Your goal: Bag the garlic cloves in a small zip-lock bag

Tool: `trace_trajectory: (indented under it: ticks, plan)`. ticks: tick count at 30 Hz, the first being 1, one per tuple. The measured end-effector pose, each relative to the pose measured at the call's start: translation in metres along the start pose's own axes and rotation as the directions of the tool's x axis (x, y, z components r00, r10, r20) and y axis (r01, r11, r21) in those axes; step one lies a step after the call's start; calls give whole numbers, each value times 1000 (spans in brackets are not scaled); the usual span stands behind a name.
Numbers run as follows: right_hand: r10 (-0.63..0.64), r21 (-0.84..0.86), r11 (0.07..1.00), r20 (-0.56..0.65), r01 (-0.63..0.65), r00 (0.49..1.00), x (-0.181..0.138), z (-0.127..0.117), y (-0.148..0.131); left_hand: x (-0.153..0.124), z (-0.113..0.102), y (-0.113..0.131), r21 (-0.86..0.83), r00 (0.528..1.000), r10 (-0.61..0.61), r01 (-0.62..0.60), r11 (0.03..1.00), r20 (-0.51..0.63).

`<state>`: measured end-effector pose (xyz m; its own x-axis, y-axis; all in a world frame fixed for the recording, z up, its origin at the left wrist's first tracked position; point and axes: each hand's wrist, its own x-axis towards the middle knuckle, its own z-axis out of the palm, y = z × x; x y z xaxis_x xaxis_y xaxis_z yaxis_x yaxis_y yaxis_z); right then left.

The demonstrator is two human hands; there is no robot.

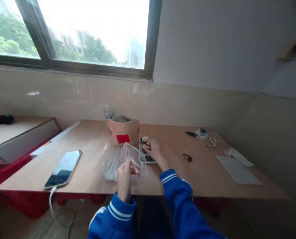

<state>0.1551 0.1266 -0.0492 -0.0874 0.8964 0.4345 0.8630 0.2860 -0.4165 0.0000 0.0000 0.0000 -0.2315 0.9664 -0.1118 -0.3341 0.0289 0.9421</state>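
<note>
Left hand point(125, 172) pinched shut on clear zip bag point(133, 156), just in front of brown paper bag point(124, 132); right hand point(153, 148), fingers curled over pale pieces point(145, 139) beside brown paper bag, grip unclear

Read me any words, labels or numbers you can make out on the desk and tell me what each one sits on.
None can be read.
Red label on the brown paper bag: any print is too blurred.
Blue and white label on the bottle behind the bag: too small to read.
Phone screen: dark, only reflections.
Clear plastic bag in the left hand: no print visible.
</note>
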Motion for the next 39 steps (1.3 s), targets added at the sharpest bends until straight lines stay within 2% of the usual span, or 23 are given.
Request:
trace_trajectory:
  ticks: [11,14,18,21,24,26,29,33,36,39]
  plan:
    - [-88,-27,996,27,89,996,-15,-21,19,-8,11,-7,-34,997,67,-69,997,-43]
    - [-53,61,997,-34,55,998,-19,-23,23,-9,12,-7,-48,998,56,-57,997,-35]
    - [64,271,962,-160,-19,985,-22,-27,21,-8,16,-8,-51,999,41,-42,998,-25]
    - [212,508,856,-177,-96,961,-22,-39,7,-5,20,-10,-48,999,39,-40,998,-20]
    - [298,748,638,-20,-183,954,-22,-62,-19,0,24,-13,-40,999,32,-32,999,-19]
    - [248,826,518,104,-223,963,-23,-81,-39,2,26,-15,-37,1000,25,-25,999,-13]
    - [135,854,456,214,-252,967,-26,-104,-62,3,29,-17,-28,1000,17,-17,999,3]
    - [109,798,541,248,-267,963,-29,-117,-77,2,31,-18,-12,1000,18,-18,1000,21]
    - [114,696,665,262,-270,958,-29,-118,-81,-1,33,-18,-14,999,32,-32,999,21]
    - [117,556,800,225,-225,967,-31,-116,-85,-3,34,-17,-15,999,43,-43,999,31]
